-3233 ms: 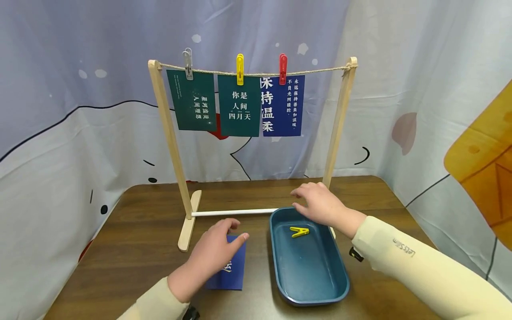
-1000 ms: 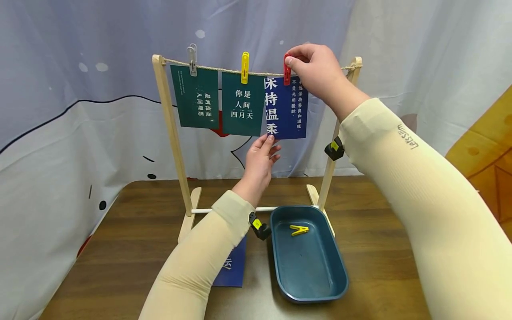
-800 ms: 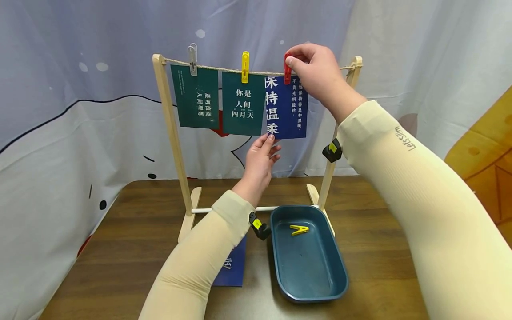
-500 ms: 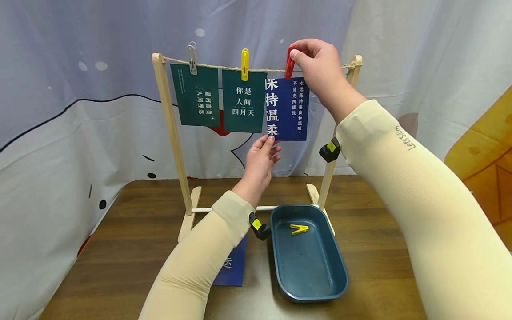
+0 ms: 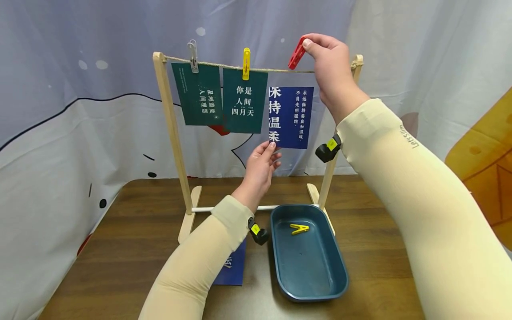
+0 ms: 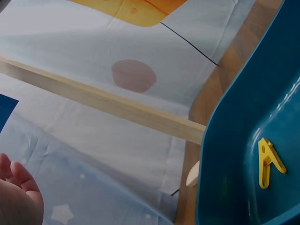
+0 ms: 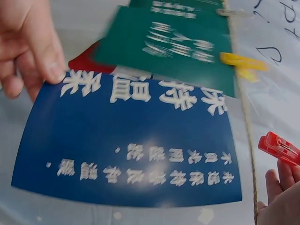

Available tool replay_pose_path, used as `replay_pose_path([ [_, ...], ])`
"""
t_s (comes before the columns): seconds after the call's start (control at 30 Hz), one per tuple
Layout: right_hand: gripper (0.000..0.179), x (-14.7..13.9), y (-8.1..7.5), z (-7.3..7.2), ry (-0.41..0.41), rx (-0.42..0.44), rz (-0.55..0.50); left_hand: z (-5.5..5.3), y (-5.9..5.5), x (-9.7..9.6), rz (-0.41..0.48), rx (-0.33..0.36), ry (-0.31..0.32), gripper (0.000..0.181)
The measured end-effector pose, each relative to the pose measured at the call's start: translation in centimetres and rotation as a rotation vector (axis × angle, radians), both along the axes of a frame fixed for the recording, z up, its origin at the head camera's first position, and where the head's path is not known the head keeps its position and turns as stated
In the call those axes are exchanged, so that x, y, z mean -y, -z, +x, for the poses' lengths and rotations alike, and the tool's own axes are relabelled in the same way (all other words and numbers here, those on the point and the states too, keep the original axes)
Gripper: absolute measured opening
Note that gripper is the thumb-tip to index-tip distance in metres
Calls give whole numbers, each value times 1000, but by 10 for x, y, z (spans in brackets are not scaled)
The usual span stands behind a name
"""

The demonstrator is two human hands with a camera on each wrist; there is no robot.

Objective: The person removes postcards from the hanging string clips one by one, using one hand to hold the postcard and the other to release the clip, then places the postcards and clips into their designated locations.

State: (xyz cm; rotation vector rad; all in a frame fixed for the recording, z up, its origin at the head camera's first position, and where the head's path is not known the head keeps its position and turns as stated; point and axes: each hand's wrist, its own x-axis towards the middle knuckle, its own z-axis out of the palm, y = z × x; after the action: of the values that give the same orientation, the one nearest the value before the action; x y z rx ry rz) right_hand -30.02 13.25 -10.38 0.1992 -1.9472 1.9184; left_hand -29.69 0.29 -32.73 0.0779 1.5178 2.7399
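My left hand (image 5: 259,171) pinches the lower left corner of a blue card (image 5: 291,118) with white characters. The card stands just below the rope (image 5: 276,70), apart from it. Up at the right, my right hand (image 5: 331,60) pinches a red clothespin (image 5: 297,54), whose tip is close to the rope. In the right wrist view, a gap shows between the blue card (image 7: 126,140) and the rope. Two green cards still hang on the line, one from a grey clothespin (image 5: 193,57), the other from a yellow clothespin (image 5: 246,64).
A wooden frame (image 5: 172,133) holds the rope above a brown table (image 5: 132,249). In front of its right foot stands a dark blue tray (image 5: 308,266) with a yellow clothespin (image 5: 299,229) inside. Another blue card (image 5: 234,271) lies partly under my left forearm.
Both hands rose from above the table to the hanging blue card. The red clothespin came off the rope and moved up and right; the card sank slightly in my left hand.
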Motion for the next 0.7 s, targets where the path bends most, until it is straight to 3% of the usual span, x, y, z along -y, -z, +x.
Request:
replay_pose_path([
  [0.13, 22, -2, -1, -1, -11, 0, -107, 2, 3, -1, -8, 4, 15, 24],
  [0.23, 23, -3, -2, 0, -9, -43, -100, 4, 7, -1, -3, 0, 17, 24],
  [0.47, 27, 0, 4, 14, 10, -203, 46, 17, 24, 4, -64, 42, -2, 24],
  [0.7, 28, -4, 37, 27, 49, -303, 208, 37, 44, 22, -72, 81, -18, 16],
])
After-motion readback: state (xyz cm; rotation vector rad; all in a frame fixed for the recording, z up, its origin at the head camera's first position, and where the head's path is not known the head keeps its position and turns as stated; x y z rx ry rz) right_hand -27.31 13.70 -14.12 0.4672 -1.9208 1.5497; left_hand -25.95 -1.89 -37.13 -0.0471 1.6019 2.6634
